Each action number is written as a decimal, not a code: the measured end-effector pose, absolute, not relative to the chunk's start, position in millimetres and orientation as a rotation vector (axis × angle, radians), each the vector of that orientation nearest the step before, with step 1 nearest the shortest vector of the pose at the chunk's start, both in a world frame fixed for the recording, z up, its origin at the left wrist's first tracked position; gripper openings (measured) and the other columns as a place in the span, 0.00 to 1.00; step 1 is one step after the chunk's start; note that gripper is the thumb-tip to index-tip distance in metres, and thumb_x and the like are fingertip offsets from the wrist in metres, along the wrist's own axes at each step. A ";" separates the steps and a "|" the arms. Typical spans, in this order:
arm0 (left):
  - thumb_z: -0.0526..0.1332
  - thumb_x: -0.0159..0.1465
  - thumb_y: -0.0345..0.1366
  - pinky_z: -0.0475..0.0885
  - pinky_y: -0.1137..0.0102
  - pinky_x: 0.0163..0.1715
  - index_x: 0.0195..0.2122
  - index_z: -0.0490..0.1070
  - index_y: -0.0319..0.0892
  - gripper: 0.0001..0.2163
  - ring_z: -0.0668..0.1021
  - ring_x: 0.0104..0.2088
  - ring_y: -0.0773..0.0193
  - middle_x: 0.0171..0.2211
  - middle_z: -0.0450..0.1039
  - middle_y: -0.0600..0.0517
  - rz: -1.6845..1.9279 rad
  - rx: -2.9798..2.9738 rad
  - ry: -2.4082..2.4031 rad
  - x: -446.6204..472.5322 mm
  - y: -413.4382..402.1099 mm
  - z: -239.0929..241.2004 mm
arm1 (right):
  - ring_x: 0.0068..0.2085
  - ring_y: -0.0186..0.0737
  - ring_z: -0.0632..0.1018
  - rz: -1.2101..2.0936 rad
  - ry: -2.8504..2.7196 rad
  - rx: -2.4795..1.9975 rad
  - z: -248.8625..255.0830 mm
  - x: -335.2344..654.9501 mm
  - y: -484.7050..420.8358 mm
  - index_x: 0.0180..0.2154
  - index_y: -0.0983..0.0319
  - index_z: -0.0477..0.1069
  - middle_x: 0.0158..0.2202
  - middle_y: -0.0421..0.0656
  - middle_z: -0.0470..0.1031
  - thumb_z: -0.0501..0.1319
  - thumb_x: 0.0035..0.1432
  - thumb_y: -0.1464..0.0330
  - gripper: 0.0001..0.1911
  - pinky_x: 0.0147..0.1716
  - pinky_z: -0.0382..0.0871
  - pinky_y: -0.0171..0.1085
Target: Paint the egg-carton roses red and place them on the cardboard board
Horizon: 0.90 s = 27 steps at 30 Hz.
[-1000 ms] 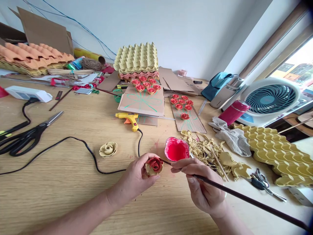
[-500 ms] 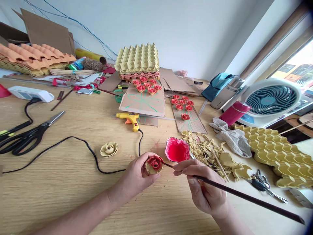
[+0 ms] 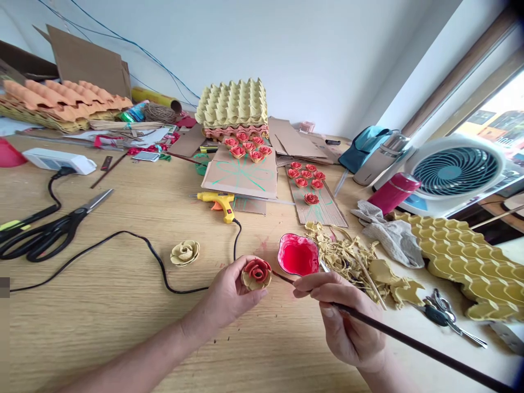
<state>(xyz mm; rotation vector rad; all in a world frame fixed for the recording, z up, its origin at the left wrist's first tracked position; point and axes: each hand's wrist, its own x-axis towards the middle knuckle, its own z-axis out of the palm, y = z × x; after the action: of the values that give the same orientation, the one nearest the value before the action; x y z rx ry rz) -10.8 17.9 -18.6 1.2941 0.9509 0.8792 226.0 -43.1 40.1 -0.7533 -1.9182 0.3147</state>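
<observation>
Between the fingers and thumb of my left hand (image 3: 229, 297) is a paper rose (image 3: 256, 274), its inner petals red and its outer ones still bare tan. My right hand (image 3: 347, 314) grips a long dark paintbrush (image 3: 409, 334), with the bristle end at the rose's right edge; whether it touches cannot be told. Just beyond the brush lies a wavy-rimmed dish (image 3: 298, 254) of red paint. An unpainted paper rose (image 3: 185, 253) rests on the table to the left of my left hand.
A yellow glue gun (image 3: 221, 203) lies ahead, its cord trailing left. Red roses stand on cardboard pieces (image 3: 241, 180). Tan scraps (image 3: 347, 256), keys (image 3: 442, 314) and an egg tray (image 3: 462, 262) are at right. Black scissors (image 3: 61, 229) lie left; a fan (image 3: 452, 169) stands right.
The brush tip has shifted slightly away from the rose, my right hand moving a little right and down. My left hand keeps its hold, and the rose is turned slightly.
</observation>
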 end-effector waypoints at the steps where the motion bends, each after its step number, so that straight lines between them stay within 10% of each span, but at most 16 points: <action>1: 0.75 0.56 0.36 0.81 0.66 0.45 0.48 0.78 0.43 0.18 0.83 0.44 0.55 0.43 0.84 0.49 0.872 1.303 0.955 -11.0 17.8 -20.0 | 0.40 0.45 0.91 0.317 -1.903 -0.751 39.8 225.6 -43.5 0.54 0.57 0.72 0.43 0.50 0.87 0.52 0.82 0.69 0.10 0.38 0.89 0.42; 27: 0.71 0.57 0.40 0.75 0.68 0.36 0.44 0.80 0.41 0.15 0.80 0.37 0.57 0.37 0.82 0.50 0.778 1.437 1.027 -7.5 13.4 -12.9 | 0.45 0.46 0.91 0.424 -1.943 -0.751 32.4 224.5 -40.2 0.56 0.57 0.74 0.48 0.52 0.88 0.55 0.82 0.70 0.11 0.43 0.89 0.44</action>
<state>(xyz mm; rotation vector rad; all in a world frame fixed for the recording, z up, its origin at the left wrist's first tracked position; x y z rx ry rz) -7.5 13.4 -12.9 1.4367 1.0270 0.7783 224.5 -40.2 32.4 -0.7505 -1.9431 0.4242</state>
